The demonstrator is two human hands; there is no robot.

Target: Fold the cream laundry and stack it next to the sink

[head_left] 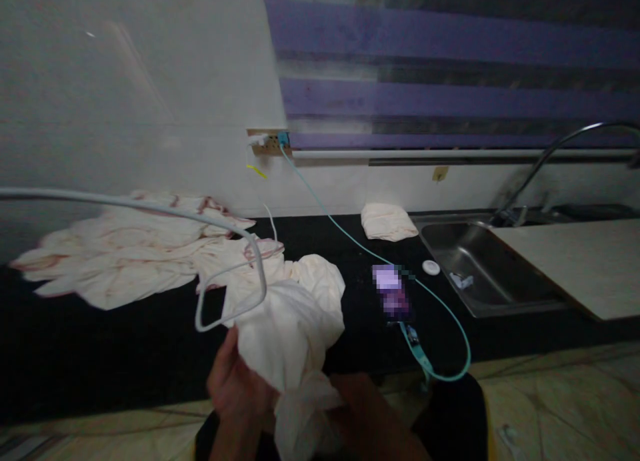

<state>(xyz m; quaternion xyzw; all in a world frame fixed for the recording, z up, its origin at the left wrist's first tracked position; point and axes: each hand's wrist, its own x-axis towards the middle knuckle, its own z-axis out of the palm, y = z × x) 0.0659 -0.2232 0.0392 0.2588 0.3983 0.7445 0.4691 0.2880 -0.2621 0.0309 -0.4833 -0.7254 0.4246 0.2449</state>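
Note:
A white cloth (pixel 280 331), bunched and crumpled, spreads from the dark counter down over its front edge. At its left side my left hand (pixel 243 377) is closed on the fabric, with some fingers hidden beneath. My right hand (pixel 363 404) grips the gathered lower part of the same cloth; its fingers are dim and partly covered by the folds. More white cloths with reddish edging (pixel 130 247) lie in a loose heap at the back left. A white cable (pixel 257 261) loops in front of the cloth.
A folded white cloth (pixel 387 222) lies by the wall. A phone (pixel 393 294), a teal cable (pixel 350 237) and a round white lid-like disc (pixel 431 267) are on the counter. To the right are a steel sink (pixel 475 311), a faucet (pixel 533 171) and a pale board (pixel 600 267). A wall socket (pixel 273 143) holds plugs.

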